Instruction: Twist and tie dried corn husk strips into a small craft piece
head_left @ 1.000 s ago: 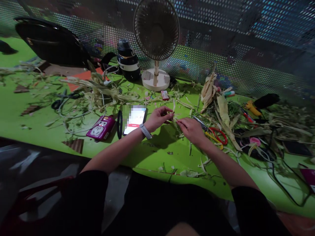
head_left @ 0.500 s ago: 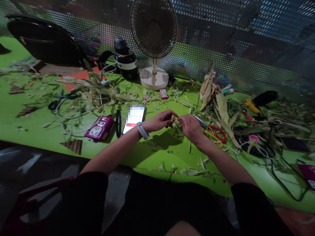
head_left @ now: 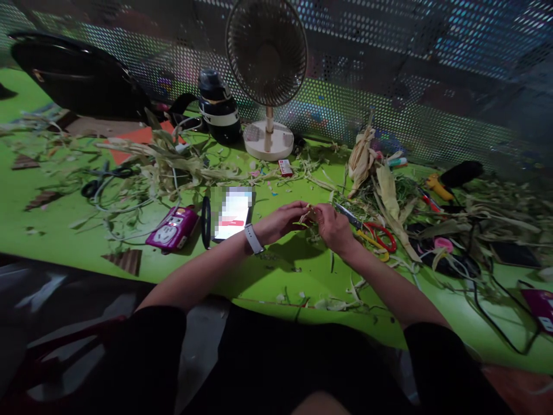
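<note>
Over the middle of the green table point(head_left: 242, 276), both my hands meet at a small pale strip of corn husk point(head_left: 306, 217). My left hand point(head_left: 283, 222), with a light watch band at the wrist, pinches it from one side. From the other side, the fingertips of my right hand point(head_left: 334, 229) are closed on it. Fingers cover much of the strip, so its full shape is hidden. Just right of my right hand lie scissors with red handles point(head_left: 381, 236) and a yellow-handled tool point(head_left: 371, 245). A lit phone point(head_left: 235, 210) lies left of my left hand.
A purple power socket block point(head_left: 173, 229) and cables sit left. Behind stand a fan point(head_left: 268, 141), a dark bottle point(head_left: 219, 118) and a black bag point(head_left: 86, 78). Dry corn husks point(head_left: 391, 193) are heaped right, near a yellow-and-black tool point(head_left: 440, 185). Husk scraps litter the table.
The pale strip between my fingers has turned, and a longer end now shows below my left fingers. My left hand has shifted slightly; both hands still grip it. The view has moved a little.
</note>
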The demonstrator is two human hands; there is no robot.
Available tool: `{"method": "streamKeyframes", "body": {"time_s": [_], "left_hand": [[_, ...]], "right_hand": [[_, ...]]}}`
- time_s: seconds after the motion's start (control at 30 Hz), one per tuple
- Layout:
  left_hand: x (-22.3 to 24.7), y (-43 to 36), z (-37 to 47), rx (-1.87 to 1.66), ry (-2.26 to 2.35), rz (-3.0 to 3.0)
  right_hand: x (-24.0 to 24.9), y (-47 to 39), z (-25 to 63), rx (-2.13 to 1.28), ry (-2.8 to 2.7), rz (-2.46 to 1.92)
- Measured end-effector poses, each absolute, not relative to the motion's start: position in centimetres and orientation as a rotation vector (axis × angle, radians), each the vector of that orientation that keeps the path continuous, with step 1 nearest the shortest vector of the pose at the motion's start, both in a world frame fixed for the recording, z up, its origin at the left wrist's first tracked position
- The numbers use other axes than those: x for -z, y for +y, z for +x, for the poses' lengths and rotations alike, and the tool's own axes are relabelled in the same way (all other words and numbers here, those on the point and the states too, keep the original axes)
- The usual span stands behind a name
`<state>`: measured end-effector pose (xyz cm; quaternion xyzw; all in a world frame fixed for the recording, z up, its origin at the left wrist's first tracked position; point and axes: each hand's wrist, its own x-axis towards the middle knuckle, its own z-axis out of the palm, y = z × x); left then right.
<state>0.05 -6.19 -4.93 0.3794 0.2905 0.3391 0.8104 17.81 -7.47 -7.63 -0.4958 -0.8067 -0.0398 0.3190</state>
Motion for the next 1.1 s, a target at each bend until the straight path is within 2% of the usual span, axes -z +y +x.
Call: {"method": "streamKeyframes", "body": {"time_s": [0.17,0.4,0.73,0.93,1.1], "left_hand": [[5.6,-5.9,0.5,-0.871,0.622,0.866],[5.6,-5.2,-0.1,-0.904,0.617,1.042],[6.2,-5.3,0.3,-0.911,0.676,1.033],[5.3,-5.5,-0.1,-0.83,0.638,0.983],[5.2,-4.9,-0.5,-0.822,0.65,0.908]], "right_hand": [[6.9,-7.8,17.5,-0.013,-2.052,-1.256],[5.1,-8.6,17.0,-0.697,-1.739,-1.299],[6.0,-8.0,16.8,-0.465,-1.848,-1.25],[5.8,-8.4,16.8,-0.512,-1.842,-1.201],[6.1,-8.0,17.1,-0.3,-1.916,-1.145]]}}
